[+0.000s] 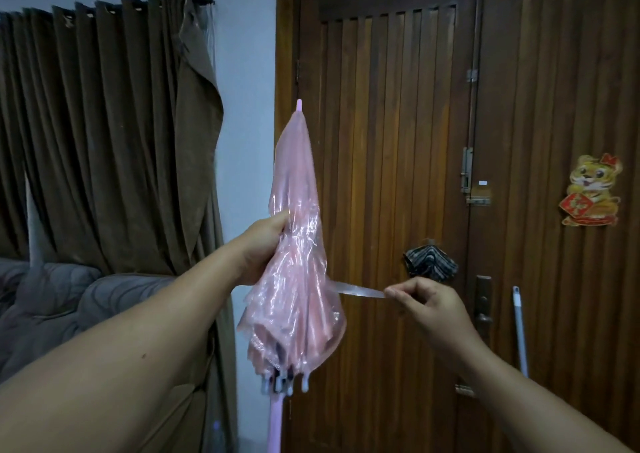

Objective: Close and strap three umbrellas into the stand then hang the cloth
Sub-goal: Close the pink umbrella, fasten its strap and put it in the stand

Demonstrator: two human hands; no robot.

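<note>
The left hand (265,245) grips the folded pink umbrella (296,262) upright at mid-canopy; the right hand (420,302) pinches its clear strap (360,291), drawn out rightward. The canopy is closed but not yet strapped. No stand shows; a cloth (429,262) hangs on the far door (381,106).

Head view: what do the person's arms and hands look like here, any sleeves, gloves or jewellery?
Both forearms are bare as far as the frame shows, with no sleeve edge in view. The left hand and the right hand wear no gloves, and no rings, watch or bracelet can be seen. A few small dark spots mark the left forearm.
</note>
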